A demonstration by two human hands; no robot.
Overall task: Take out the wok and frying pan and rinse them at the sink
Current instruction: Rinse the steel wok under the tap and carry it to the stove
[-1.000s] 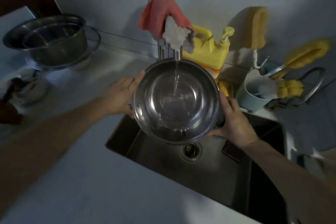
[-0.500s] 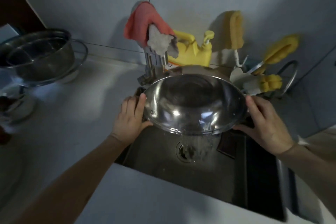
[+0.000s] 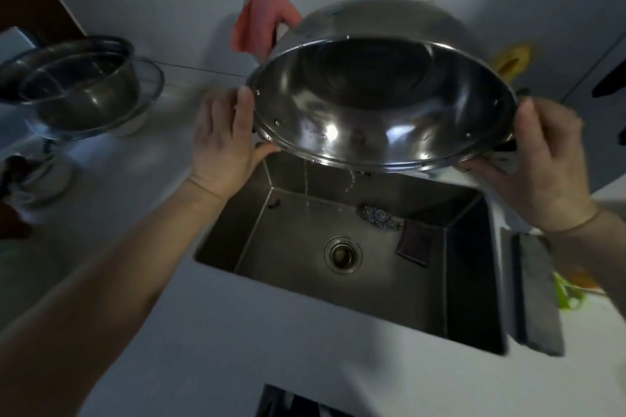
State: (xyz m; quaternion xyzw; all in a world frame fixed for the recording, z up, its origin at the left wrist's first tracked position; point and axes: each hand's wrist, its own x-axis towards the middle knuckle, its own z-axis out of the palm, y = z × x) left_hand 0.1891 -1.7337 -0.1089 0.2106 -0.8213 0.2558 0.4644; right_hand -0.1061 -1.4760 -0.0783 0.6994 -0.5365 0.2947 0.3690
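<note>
Water trickles from the lower rim of the wok (image 3: 382, 105), which both hands hold tipped up over the sink (image 3: 338, 223), its hollow facing the camera. The left hand (image 3: 225, 142) curls its fingers around the left rim; the right hand (image 3: 542, 166) grips the dark handle at the right rim. Below and between the hands, a steel scourer (image 3: 379, 216) and a dark pad (image 3: 415, 242) lie in the basin. Well beyond the left hand, stacked steel bowls (image 3: 78, 91) stand on the bench (image 3: 111, 176). A pink cloth (image 3: 261, 24) hangs behind the wok.
</note>
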